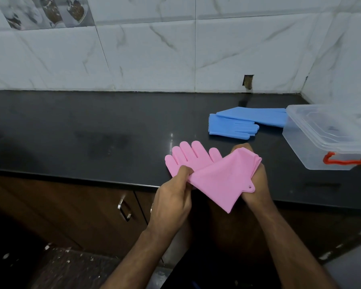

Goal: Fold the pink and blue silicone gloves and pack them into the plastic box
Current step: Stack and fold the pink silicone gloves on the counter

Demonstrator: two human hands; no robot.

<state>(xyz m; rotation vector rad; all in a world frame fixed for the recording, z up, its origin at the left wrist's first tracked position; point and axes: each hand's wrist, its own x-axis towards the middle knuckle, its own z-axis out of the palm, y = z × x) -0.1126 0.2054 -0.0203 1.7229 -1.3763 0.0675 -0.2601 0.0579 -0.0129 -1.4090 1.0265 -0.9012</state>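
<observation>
We're mid-fold on the pink gloves [208, 174]: left hand [173, 197] pinches the middle, right hand [256, 180] grips the cuff. Next, we'd say, press flat and head for the box [321, 138].

marbled wall tiles [154, 59], black counter [92, 132]

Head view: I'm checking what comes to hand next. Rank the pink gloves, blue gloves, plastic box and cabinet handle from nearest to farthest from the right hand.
1. Pink gloves: gripped by the right hand itself, with the left hand.
2. Blue gloves: on the counter, behind the hands.
3. Plastic box and cabinet handle: box to the right, handle to the lower left; too close to call.
</observation>
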